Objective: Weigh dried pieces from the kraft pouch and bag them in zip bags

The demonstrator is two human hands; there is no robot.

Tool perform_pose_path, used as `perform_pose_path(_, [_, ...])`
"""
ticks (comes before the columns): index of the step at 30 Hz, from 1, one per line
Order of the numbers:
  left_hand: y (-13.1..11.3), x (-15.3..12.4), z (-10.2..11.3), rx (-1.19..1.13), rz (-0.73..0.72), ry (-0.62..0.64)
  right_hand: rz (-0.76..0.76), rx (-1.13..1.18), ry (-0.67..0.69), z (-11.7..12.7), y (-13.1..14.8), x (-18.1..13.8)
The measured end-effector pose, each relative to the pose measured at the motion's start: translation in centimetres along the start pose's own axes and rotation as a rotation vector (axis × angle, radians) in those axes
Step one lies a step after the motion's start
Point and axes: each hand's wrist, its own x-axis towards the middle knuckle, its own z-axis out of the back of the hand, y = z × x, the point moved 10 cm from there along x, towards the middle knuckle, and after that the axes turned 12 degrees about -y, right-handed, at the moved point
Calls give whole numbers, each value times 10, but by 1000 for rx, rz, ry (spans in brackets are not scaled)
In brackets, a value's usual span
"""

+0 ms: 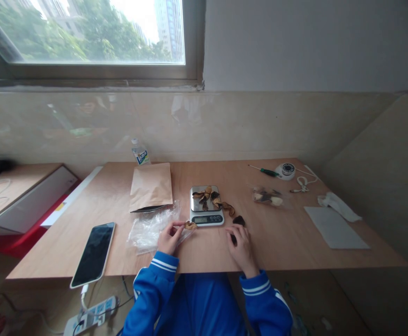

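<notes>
My left hand (169, 239) pinches a tan, curled dried mushroom slice (190, 225) by the front left corner of a kitchen scale (206, 218). Several brown and dark dried slices (207, 197) lie heaped on the scale's metal plate, and one slice (228, 208) hangs past its right edge. The digits on the display are too small to read. My right hand (240, 247) rests on the table right of the scale, fingers curled in. Something dark shows under its fingers, partly hidden. Just beyond the fingertips sits a dark dried piece (238, 220).
A crumpled clear plastic bag (151, 228) lies beside my left hand, with a brown paper pouch (152, 186) behind. A phone (93, 254) is at left, cabled to a power strip (92, 317). Rightward are a filled clear packet (268, 197), screwdriver (267, 171), white camera (285, 171) and white sheet (335, 228).
</notes>
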Motion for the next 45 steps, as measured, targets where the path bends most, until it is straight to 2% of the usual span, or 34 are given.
perform_pose_path(7, [1, 1, 1, 74, -31, 28, -3, -21, 33, -1, 3, 0])
perform_pose_path(10, [-14, -4, -3, 103, -94, 20, 1, -15, 42, -2, 2, -4])
perform_pose_path(12, [-32, -14, -17, 102, -175, 35, -26, 5, 16, 2, -3, -8])
perform_pose_path(15, [-58, -37, -56, 95, -287, 112, -97, 23, -85, 17, -15, -11])
perform_pose_path(17, [-66, -53, -84, 129, -324, 216, -126, 38, -147, 27, -21, -9])
perform_pose_path(19, [-70, -64, -94, 184, -384, 252, -141, 60, -188, 35, -22, -2])
perform_pose_path(21, [-70, -67, -86, 218, -426, 242, -157, 82, -219, 39, -21, 10])
perform_pose_path(23, [-65, -65, -64, 250, -443, 213, -165, 111, -222, 36, -15, 24])
perform_pose_path(26, [-55, -55, -22, 336, -437, 101, -153, 184, -150, 18, 6, 37])
perform_pose_path(29, [-45, -43, 11, 443, -448, -38, -157, 249, -76, -5, 29, 33])
perform_pose_path(31, [-38, -36, 20, 500, -473, -88, -156, 276, -21, -18, 41, 22])
perform_pose_path(34, [-27, -30, 20, 575, -502, -71, -121, 275, 94, -34, 51, 3])
perform_pose_path(38, [-15, -31, 16, 661, -488, 3, -100, 169, 110, -32, 27, -7])
perform_pose_path(42, [-11, -35, 19, 671, -466, 66, -100, 62, 24, -10, -19, 8])
perform_pose_path(45, [-8, -35, 20, 612, -487, 170, -79, -22, -4, 7, -39, 23])
